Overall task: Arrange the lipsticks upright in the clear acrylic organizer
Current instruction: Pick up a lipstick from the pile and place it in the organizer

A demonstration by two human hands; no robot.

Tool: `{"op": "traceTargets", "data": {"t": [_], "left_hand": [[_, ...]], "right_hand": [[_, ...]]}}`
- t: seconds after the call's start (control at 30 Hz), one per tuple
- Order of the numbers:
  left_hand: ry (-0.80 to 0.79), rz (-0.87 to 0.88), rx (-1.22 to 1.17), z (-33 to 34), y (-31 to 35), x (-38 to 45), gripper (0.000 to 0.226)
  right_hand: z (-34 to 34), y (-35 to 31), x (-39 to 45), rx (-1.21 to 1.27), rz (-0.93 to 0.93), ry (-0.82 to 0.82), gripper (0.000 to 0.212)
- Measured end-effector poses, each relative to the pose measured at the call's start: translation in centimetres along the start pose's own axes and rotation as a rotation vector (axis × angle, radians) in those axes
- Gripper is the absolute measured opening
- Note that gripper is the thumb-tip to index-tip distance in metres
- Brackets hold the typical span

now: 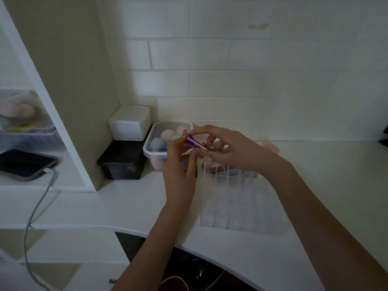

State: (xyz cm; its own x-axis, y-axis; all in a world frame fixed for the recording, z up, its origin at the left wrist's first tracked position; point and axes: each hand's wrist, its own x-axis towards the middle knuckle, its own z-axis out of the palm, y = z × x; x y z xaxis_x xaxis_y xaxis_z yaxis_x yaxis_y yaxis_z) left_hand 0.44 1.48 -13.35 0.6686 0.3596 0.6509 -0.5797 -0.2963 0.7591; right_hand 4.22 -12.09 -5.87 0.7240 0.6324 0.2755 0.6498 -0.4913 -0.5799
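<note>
- The purple lipstick (194,142) looks light, rigid and glossy, so probably slippery; best taken around the barrel, not the cap end.
- It is held tilted in the air, over the far-left corner of the clear organizer (235,206) on the table (336,185).
- The left hand (180,166) pinches its far-left end; the right hand (228,148) pinches its right end.

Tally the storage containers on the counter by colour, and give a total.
White lidded box: 1
Black box: 1
Clear tub of sponges: 1
Clear acrylic organizer: 1
Total: 4
</note>
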Motion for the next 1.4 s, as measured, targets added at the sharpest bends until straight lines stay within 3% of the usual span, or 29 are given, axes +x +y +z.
{"op": "traceTargets", "data": {"t": [0.2, 0.3, 0.4, 0.53, 0.73, 1.07, 1.13, 1.2, 1.27, 1.3, 1.4], "left_hand": [[-0.089, 0.038, -0.004, 0.3, 0.4, -0.2, 0.040], [-0.126, -0.046, -0.078, 0.3, 0.2, -0.5, 0.046], [-0.175, -0.174, -0.202, 0.1, -0.4, -0.6, 0.040], [-0.319, -0.271, -0.311, 0.6, -0.4, -0.9, 0.032], [-0.293, -0.251, -0.332, 0.4, -0.4, -0.8, 0.035], [-0.376, -0.279, -0.322, 0.6, -0.4, -0.9, 0.036], [-0.412, -0.290, -0.262, 0.5, -0.6, -0.9, 0.033], [-0.453, -0.246, -0.210, 0.4, -0.7, -0.8, 0.031], [-0.449, -0.248, -0.191, 0.4, -0.9, -0.8, 0.032], [-0.439, -0.263, -0.186, 0.4, -1.0, -0.8, 0.032], [-0.438, -0.275, -0.141, 0.6, -1.5, -0.8, 0.029]], "right_hand": [[-0.1, -1.0, -0.4, 0.032, -0.023, 0.075, 0.060], [-0.6, -1.5, -0.6, 0.162, -0.008, 0.188, 0.055], [-1.3, -1.9, -1.0, 0.270, -0.018, 0.236, 0.064], [-1.5, -2.2, -1.2, 0.361, 0.006, 0.174, 0.058], [-1.2, -2.2, -1.3, 0.269, 0.085, 0.034, 0.046], [-2.4, -1.0, -1.6, 0.318, 0.074, 0.012, 0.005], [-3.2, 0.4, -1.5, 0.350, 0.086, 0.126, 0.008], [-4.2, 3.1, -1.8, 0.350, 0.147, 0.388, 0.016], [-4.5, 6.6, -2.7, 0.181, 0.216, 0.680, 0.018], [-4.3, 8.3, -3.3, 0.063, 0.275, 0.746, 0.022], [-2.3, 12.3, -4.5, -0.083, 0.461, 0.654, 0.033]]}}
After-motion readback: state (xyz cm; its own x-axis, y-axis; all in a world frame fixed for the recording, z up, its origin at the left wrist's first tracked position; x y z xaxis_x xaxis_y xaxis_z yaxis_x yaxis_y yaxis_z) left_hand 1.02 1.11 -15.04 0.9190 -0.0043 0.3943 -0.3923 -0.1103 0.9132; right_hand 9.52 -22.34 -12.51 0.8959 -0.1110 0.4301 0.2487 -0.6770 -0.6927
